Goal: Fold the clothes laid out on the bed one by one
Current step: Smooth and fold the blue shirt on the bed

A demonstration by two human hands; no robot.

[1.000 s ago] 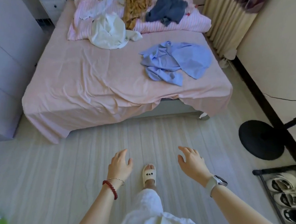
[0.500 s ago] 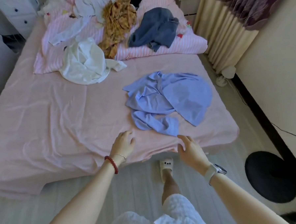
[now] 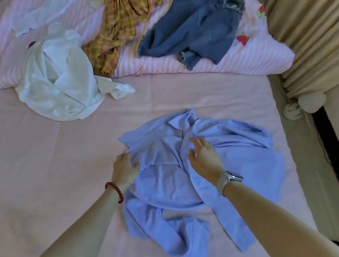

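The light blue shirt (image 3: 162, 183) lies crumpled on the near part of the pink bed (image 3: 45, 161), collar away from the person; the left hand (image 3: 125, 165) grips its left edge, fingers curled into the cloth; the right hand (image 3: 204, 157) lies flat on it, fingers straight; half a second ago both hands hovered short of it; beyond lie a white garment (image 3: 59, 87), a yellow checked one (image 3: 119, 27) and jeans (image 3: 191, 31); no writing is legible.
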